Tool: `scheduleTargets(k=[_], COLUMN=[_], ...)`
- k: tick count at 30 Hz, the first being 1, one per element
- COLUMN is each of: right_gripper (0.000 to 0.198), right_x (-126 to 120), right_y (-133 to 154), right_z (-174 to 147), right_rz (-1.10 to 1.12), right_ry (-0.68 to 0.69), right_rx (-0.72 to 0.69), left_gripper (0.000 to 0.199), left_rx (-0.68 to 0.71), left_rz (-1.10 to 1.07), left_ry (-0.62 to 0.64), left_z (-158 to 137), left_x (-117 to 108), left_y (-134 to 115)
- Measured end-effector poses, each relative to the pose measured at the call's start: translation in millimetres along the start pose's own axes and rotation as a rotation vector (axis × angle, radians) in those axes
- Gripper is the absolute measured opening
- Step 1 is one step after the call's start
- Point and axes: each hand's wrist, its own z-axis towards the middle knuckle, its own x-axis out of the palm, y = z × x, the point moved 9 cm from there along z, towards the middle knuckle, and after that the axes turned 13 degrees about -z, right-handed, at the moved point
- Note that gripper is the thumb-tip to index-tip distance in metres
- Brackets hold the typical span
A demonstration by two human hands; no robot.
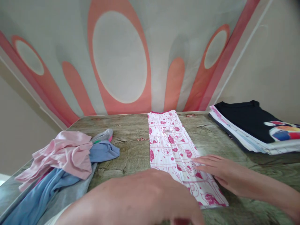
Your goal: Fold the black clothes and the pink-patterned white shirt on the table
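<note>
A white shirt [164, 140] with a pink printed pattern and a pink neckline lies folded into a long narrow strip on the wooden-patterned table. Its neck end points away from me, and its near end angles to the right. My right hand [215, 168] rests along the strip's right edge, fingers stretched out flat with the tips on the cloth. Large in the foreground, my left hand [145, 197] reaches across from the left over the strip's near left side. Its fingers bend down out of sight at the bottom of the view, so what they touch is hidden.
On the left lies a loose heap of clothes: a pink garment [67, 153], a blue one [56, 184] and several others. A folded stack with a black shirt [243, 122] on top stands at the right. Behind the table [122, 156] hangs a grey and coral patterned cloth [159, 40].
</note>
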Motion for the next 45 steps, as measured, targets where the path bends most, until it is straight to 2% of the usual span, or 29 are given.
scheduleTargets(k=[3,7,10,14,18,22,25,27,29,32,35,39,42,45], right_gripper=[0.063,0.066,0.064,0.062,0.070,0.070,0.064,0.058,0.054,0.059,0.061,0.054,0.049,0.043], right_x=[-14,-23,-25,-23,-8,9,5,-1,-4,-8,-9,-7,-5,-4], right_y=[11,26,39,45,47,60,64,59,45,20,19,39,43,31], right_z=[-7,-16,-26,-43,-53,-51,-50,-53,-56,-54,-41,-23,-14,-9], right_rz=[0.044,0.066,0.089,0.122,0.142,0.148,0.166,0.156,0.097,-0.021,-0.090,-0.123,-0.121,-0.071], right_ry=[0.020,0.080,0.101,0.073,0.043,0.071,0.060,0.047,0.036,-0.038,-0.112,-0.105,-0.104,-0.183], right_rx=[0.014,0.038,0.008,0.005,0.037,-0.011,-0.042,-0.045,-0.012,0.018,-0.083,-0.230,-0.270,-0.258], left_gripper=[0.012,0.020,0.026,0.048,0.061,0.069,0.064,0.058,0.056,0.059,0.053,0.042,0.038,0.038], left_rx=[-0.175,-0.219,-0.240,-0.209,-0.170,-0.199,-0.172,-0.133,-0.091,-0.038,0.038,0.127,0.133,0.084], left_rz=[0.310,0.342,0.334,0.335,0.317,0.335,0.345,0.344,0.356,0.394,0.429,0.495,0.505,0.454], left_ry=[0.061,0.162,0.188,0.075,-0.012,-0.005,-0.003,-0.024,-0.063,-0.081,-0.026,0.017,0.023,-0.055], left_z=[35,50,39,7,-19,-25,-28,-32,-36,-37,-26,-8,0,2], left_x=[5,36,47,45,51,65,63,53,40,28,34,45,48,42], left_y=[16,30,34,34,44,60,64,64,63,63,60,57,62,71])
